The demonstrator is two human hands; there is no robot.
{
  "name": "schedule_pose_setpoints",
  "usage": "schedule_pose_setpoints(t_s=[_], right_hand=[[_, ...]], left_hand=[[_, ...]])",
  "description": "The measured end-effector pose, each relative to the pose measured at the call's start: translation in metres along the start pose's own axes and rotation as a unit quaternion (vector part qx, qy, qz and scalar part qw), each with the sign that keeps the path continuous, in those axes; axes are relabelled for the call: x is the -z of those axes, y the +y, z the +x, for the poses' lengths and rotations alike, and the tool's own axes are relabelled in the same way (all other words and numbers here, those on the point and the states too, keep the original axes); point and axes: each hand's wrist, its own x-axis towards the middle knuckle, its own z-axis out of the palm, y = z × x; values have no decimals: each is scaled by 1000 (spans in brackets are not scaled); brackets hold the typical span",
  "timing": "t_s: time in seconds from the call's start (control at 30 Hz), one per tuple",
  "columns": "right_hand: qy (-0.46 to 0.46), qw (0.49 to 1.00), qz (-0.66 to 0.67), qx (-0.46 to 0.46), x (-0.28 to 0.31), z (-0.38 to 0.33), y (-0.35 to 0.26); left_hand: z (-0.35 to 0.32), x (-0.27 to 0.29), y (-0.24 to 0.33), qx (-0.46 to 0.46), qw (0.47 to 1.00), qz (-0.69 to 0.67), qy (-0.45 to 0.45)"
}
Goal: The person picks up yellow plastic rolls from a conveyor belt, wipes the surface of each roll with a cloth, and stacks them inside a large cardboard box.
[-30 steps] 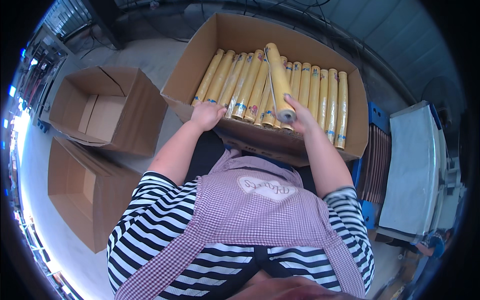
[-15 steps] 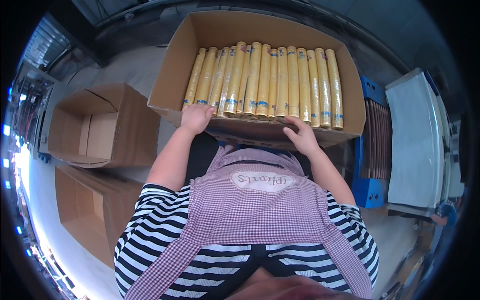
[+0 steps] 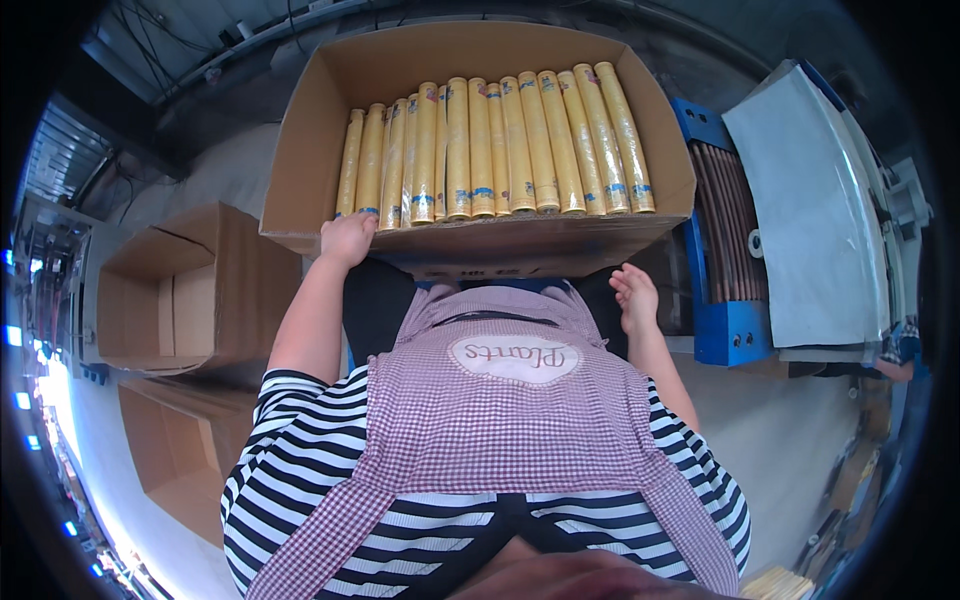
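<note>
A large open cardboard box [image 3: 560,237] stands in front of me, holding a row of slim yellow tubes [image 3: 457,150] in shiny clear wrap with blue marks. The tubes lean side by side, tops toward the far wall. My left hand [image 3: 348,240] grips the box's near rim at its left end, fingers hooked over the edge beside the leftmost tubes. Off the box's near right side, my right hand [image 3: 637,297] hangs in the air, empty, with its fingers loosely bent and apart.
Two more open cardboard boxes, an upper one [image 3: 245,290] and a lower one [image 3: 170,430], sit at my left. On the right are a blue rack [image 3: 733,330] with brown slats and a pale sheet-covered stack [image 3: 815,220]. Another person's arm [image 3: 893,369] shows at the far right.
My right hand has left the box's near rim and moved right and toward me. My left hand stays on the rim. The view has shifted, so the box appears farther left.
</note>
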Motion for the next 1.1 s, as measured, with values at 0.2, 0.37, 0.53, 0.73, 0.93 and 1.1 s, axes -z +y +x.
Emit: schedule_pose_setpoints(t_s=[0.2, 0.37, 0.53, 0.73, 0.93, 1.1], right_hand=[[8, 989, 140, -45, 3, 7, 17], [0, 972, 223, -74, 11, 17, 19], [1, 969, 230, -90, 15, 17, 17], [5, 967, 239, -85, 21, 17, 10], [3, 949, 315, -30, 43, 34, -20], [122, 926, 356, 39, 59, 59, -73]], left_hand=[[-4, -12, -6, -19, 999, 38, -11], [1, -21, -15, -36, 999, 15, -7], [1, -20, -13, -16, 1000, 1, -22], [5, -21, -13, -14, 1000, -8, -18], [7, -19, -13, -19, 1000, 2, -12], [5, -20, -13, -21, 1000, -1, -7]])
